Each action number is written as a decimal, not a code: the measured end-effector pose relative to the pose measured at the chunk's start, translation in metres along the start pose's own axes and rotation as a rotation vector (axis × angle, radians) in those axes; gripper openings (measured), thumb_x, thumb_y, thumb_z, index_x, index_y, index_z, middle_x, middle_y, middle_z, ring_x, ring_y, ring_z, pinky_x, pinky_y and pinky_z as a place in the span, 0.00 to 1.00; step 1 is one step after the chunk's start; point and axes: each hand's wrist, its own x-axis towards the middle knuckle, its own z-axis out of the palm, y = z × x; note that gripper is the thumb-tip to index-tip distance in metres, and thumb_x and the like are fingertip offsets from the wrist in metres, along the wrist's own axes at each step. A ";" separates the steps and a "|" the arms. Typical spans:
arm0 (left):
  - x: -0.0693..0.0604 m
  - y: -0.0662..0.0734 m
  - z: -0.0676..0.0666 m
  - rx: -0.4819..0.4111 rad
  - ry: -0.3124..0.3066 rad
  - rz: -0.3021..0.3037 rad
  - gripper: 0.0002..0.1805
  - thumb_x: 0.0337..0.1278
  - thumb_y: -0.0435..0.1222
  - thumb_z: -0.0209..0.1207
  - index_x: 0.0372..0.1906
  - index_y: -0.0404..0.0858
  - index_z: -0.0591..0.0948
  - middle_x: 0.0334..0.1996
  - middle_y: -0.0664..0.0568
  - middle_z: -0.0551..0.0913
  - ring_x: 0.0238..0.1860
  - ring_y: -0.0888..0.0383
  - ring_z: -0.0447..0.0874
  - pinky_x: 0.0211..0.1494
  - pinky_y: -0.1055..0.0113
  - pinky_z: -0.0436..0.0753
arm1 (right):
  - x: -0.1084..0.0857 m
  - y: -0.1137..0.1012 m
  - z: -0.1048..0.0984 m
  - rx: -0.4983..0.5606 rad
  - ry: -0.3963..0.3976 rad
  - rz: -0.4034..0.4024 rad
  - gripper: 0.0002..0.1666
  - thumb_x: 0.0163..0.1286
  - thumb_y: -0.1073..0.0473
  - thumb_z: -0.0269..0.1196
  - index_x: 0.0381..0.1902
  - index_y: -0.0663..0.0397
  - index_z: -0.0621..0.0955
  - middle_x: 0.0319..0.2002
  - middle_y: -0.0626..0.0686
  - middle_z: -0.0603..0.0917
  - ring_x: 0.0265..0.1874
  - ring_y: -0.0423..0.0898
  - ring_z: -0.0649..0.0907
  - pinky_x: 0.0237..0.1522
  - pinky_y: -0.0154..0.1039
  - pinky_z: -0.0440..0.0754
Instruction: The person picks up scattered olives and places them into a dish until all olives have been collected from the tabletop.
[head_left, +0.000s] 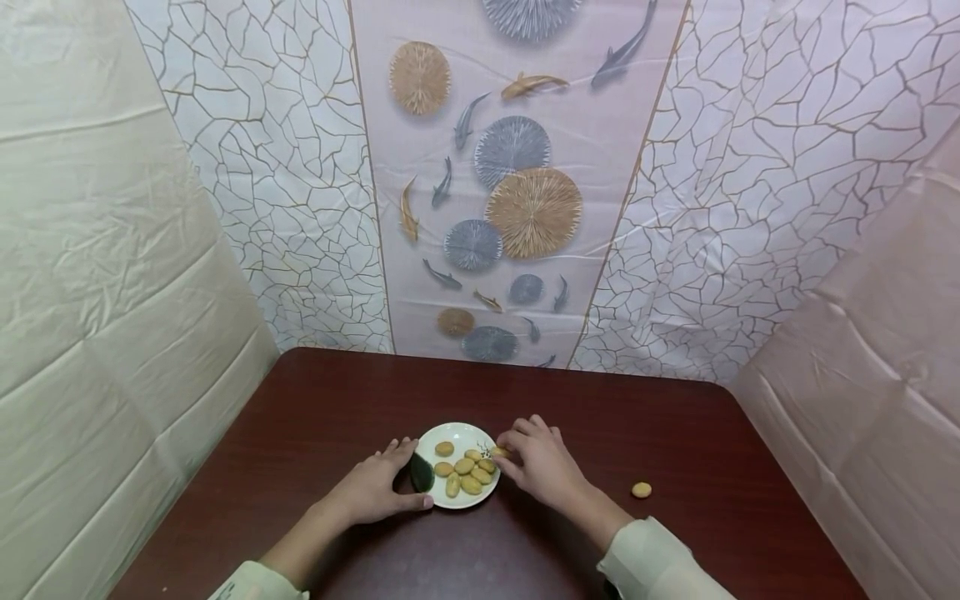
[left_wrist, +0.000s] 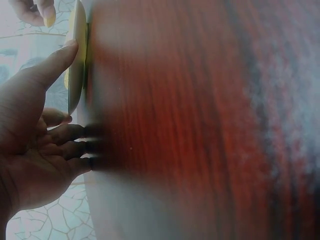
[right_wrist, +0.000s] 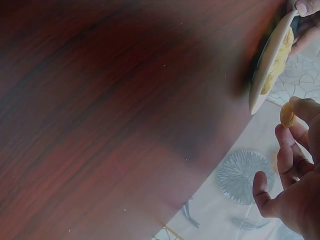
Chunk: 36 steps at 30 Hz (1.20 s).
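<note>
A small white plate (head_left: pixel 459 432) stands on the table, carrying several small yellow oval pieces (head_left: pixel 465 466) whose exact kind I cannot tell. My left hand (head_left: pixel 378 486) holds the plate's left edge, the thumb on its front rim and the index finger at its back left. Beside that hand is a dark green shape (head_left: pixel 422 473) on the plate; whether it is printed or a separate thing is unclear. My right hand (head_left: pixel 545 463) pinches one yellow oval piece (right_wrist: pixel 287 115) between thumb and fingertips, at the plate's right rim. The other fingers of this hand are spread.
One more yellow oval piece (head_left: pixel 641 490) lies on the table right of my right forearm. The dark red-brown wooden table (head_left: pixel 360 392) has a back edge near a patterned cloth wall (head_left: pixel 510 308). Pale cloth panels (head_left: pixel 90 292) stand at both sides.
</note>
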 end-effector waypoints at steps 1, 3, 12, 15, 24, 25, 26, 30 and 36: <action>0.000 0.000 0.000 0.000 0.001 0.002 0.61 0.59 0.64 0.75 0.86 0.32 0.65 0.85 0.35 0.66 0.88 0.33 0.60 0.84 0.29 0.65 | 0.001 0.000 0.001 0.000 -0.003 0.004 0.09 0.70 0.52 0.79 0.42 0.48 0.91 0.38 0.44 0.85 0.41 0.43 0.77 0.40 0.45 0.74; 0.000 0.000 0.000 0.000 0.002 0.002 0.61 0.59 0.64 0.75 0.86 0.33 0.65 0.85 0.35 0.67 0.88 0.33 0.61 0.84 0.29 0.66 | 0.004 -0.001 0.005 -0.001 -0.013 0.014 0.09 0.70 0.53 0.79 0.42 0.48 0.91 0.38 0.45 0.85 0.41 0.44 0.77 0.40 0.46 0.74; -0.001 0.002 0.000 -0.002 0.001 0.001 0.61 0.59 0.65 0.75 0.86 0.32 0.65 0.85 0.35 0.67 0.87 0.33 0.61 0.84 0.28 0.66 | 0.012 0.000 0.021 0.024 -0.080 0.066 0.09 0.73 0.51 0.77 0.45 0.48 0.91 0.39 0.46 0.85 0.40 0.44 0.75 0.40 0.47 0.72; 0.000 0.002 0.000 -0.009 0.000 0.004 0.61 0.59 0.64 0.75 0.86 0.32 0.65 0.85 0.35 0.67 0.87 0.33 0.61 0.84 0.28 0.66 | 0.014 -0.001 0.023 0.031 -0.082 0.069 0.09 0.74 0.51 0.76 0.45 0.49 0.91 0.39 0.46 0.84 0.39 0.44 0.74 0.39 0.48 0.72; -0.001 0.002 0.001 -0.007 0.008 0.002 0.61 0.60 0.64 0.75 0.86 0.32 0.66 0.85 0.34 0.67 0.87 0.32 0.61 0.84 0.29 0.66 | 0.018 -0.006 0.029 0.013 -0.067 0.080 0.07 0.75 0.52 0.75 0.44 0.48 0.91 0.37 0.46 0.83 0.38 0.45 0.73 0.38 0.49 0.71; -0.001 0.002 0.001 -0.005 0.010 0.003 0.61 0.60 0.64 0.75 0.86 0.32 0.66 0.85 0.34 0.67 0.87 0.32 0.61 0.84 0.29 0.66 | 0.018 -0.006 0.029 0.013 -0.064 0.082 0.08 0.75 0.52 0.75 0.45 0.49 0.91 0.37 0.46 0.83 0.38 0.45 0.73 0.38 0.48 0.71; -0.001 0.002 0.001 -0.005 0.011 0.003 0.61 0.60 0.64 0.75 0.86 0.32 0.66 0.85 0.34 0.67 0.87 0.32 0.61 0.84 0.29 0.66 | 0.018 -0.007 0.029 0.012 -0.058 0.082 0.08 0.75 0.52 0.76 0.45 0.49 0.91 0.37 0.47 0.83 0.38 0.45 0.73 0.38 0.49 0.71; -0.002 0.002 0.001 -0.006 0.013 0.005 0.60 0.60 0.63 0.75 0.86 0.32 0.66 0.84 0.34 0.67 0.87 0.32 0.62 0.84 0.28 0.66 | 0.019 -0.007 0.029 0.018 -0.063 0.098 0.14 0.76 0.49 0.74 0.50 0.51 0.91 0.41 0.49 0.85 0.39 0.47 0.74 0.39 0.50 0.72; -0.002 0.002 0.000 -0.009 0.011 0.010 0.60 0.60 0.62 0.76 0.86 0.31 0.66 0.84 0.33 0.67 0.87 0.32 0.61 0.85 0.30 0.66 | 0.017 -0.003 0.026 0.031 -0.069 0.125 0.18 0.76 0.45 0.74 0.53 0.50 0.91 0.45 0.49 0.86 0.41 0.47 0.74 0.42 0.50 0.72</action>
